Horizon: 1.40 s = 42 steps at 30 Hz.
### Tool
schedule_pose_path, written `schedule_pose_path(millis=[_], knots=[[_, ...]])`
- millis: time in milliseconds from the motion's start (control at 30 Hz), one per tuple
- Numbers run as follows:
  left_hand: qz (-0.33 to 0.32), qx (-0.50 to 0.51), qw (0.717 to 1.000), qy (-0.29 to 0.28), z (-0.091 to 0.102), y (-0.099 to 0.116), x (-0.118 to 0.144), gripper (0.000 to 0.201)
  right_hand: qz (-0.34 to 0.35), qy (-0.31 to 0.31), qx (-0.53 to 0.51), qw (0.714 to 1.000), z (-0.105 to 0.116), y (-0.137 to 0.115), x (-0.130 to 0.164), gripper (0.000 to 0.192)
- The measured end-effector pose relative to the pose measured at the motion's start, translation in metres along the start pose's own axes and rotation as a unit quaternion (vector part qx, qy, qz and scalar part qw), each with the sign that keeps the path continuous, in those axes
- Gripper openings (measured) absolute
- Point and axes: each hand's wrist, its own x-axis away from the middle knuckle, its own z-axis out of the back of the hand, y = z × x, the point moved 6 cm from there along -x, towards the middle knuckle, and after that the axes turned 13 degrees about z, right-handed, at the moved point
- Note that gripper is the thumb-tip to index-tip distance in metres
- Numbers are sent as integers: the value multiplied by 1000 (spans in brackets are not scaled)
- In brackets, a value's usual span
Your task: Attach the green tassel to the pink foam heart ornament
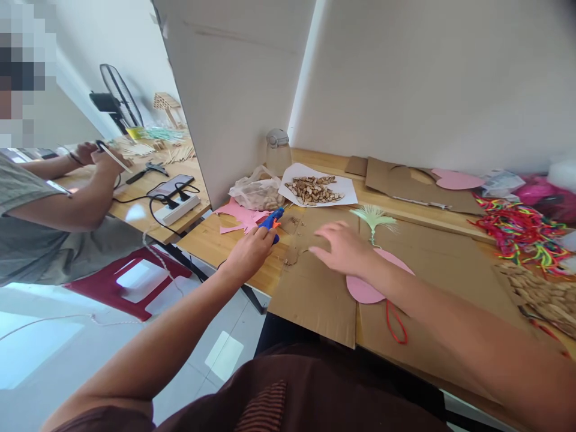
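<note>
My left hand (252,252) is closed around a blue hot glue gun (272,219) with an orange trigger, at the left edge of the cardboard. Its fingers wrap the handle. My right hand (338,245) hovers over the cardboard (315,300), fingers apart and holding nothing. Partly beneath my right wrist lies a pink paper shape (362,289), its middle hidden by my forearm. A pale green tassel (373,219) sticks out at its far end, and a red cord loop (396,324) at its near end.
Behind, white paper (346,191) holds brown-and-white pieces (310,189), beside a plastic bag (257,191) and a lidded jar (278,150). Pink scraps (240,215) lie left. Colourful cords (522,231) and brown pieces (540,294) are right. A person (58,204) sits at another table with a power strip (176,209).
</note>
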Motion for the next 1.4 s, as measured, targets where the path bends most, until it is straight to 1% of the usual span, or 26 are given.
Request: schedule_pose_path(millis=[67,133,200,267,400,600,667,767,833,933,1100,1200,1300,1400], knots=[[0,4,1000,16,1,-4,3,28,-14,-10,7,1000,-18,9,-48,55],[-4,6,999,33,2,-9,6,29,-47,-23,12,999,-34,19,-82,68],[-5,9,999,44,2,-14,9,29,-86,-42,12,995,-47,26,-101,74],[-2,14,999,45,3,-17,12,29,-111,-53,8,992,-54,28,-109,75],[6,22,999,46,4,-21,15,32,-121,-45,2,992,-57,23,-112,77],[9,35,999,40,4,-20,16,34,-121,-35,-9,992,-62,16,-121,71],[13,37,999,35,5,-19,16,32,-125,-35,-17,991,-61,19,-120,77],[18,34,999,33,6,-20,17,32,-141,-37,-24,989,-60,27,-115,94],[20,30,999,36,7,-20,17,32,-146,-38,-28,988,-60,32,-112,98],[21,24,998,44,9,-20,16,32,-139,-32,-35,989,-63,31,-112,96],[25,13,998,54,10,-23,16,34,-138,-13,-48,989,-72,17,-121,95],[22,9,999,46,7,-22,16,34,-133,-7,-57,989,-74,13,-124,93],[22,11,999,25,1,-18,13,31,-121,-1,-59,991,-65,16,-117,88],[12,9,1000,7,-4,-11,8,29,-93,2,-51,994,-46,25,-97,72]])
